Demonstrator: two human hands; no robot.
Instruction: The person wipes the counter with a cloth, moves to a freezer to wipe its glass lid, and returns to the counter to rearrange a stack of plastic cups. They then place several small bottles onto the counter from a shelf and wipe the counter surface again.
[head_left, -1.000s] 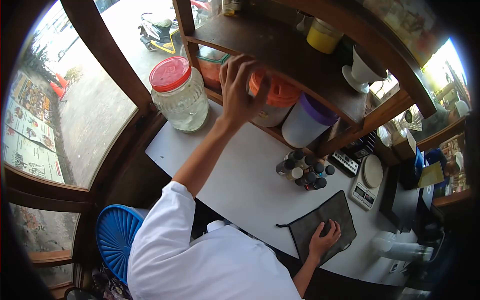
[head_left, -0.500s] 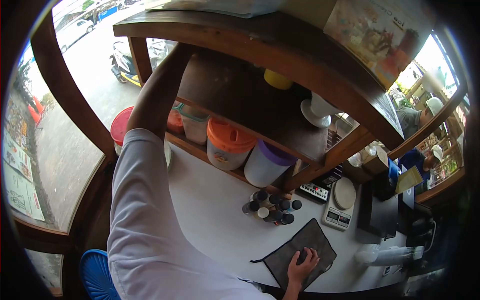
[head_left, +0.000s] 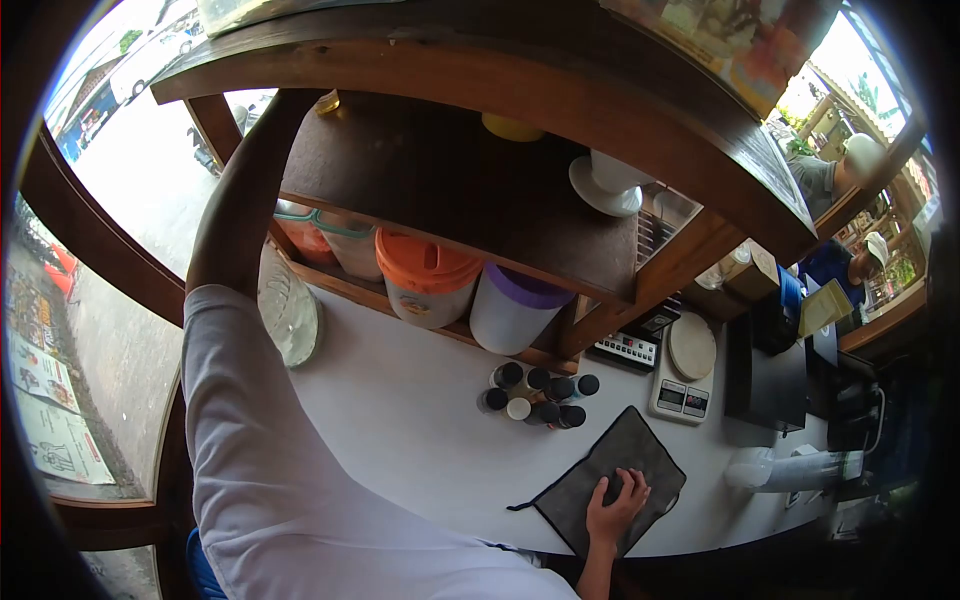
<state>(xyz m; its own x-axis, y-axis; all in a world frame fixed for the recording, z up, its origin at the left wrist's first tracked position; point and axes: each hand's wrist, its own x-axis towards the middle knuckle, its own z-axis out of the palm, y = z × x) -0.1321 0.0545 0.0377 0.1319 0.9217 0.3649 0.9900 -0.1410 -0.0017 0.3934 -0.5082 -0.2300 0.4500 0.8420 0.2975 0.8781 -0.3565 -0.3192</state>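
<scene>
My right hand [head_left: 617, 505] rests on a dark grey cloth [head_left: 590, 492] lying on the white counter, its fingers bent and a little apart, with dark material between thumb and fingers. My left arm [head_left: 235, 215] reaches up at the left of the wooden shelf; its hand is hidden behind the upper board. Close to that wrist, a small amber item [head_left: 327, 102] shows on the middle shelf. Several black-capped bottles [head_left: 540, 395] stand on the counter beyond the cloth.
Tubs with orange [head_left: 428, 262] and purple [head_left: 525, 290] lids stand under the shelf. A scale [head_left: 683, 385], black box [head_left: 765, 375] and stacked clear cups [head_left: 800, 470] are at right. Two people [head_left: 825, 180] are visible beyond the frame. A clear round container [head_left: 290, 315] sits left.
The view has shifted, bringing the round container and amber item into sight. My left arm still reaches up behind the board, and my right hand stays on the cloth.
</scene>
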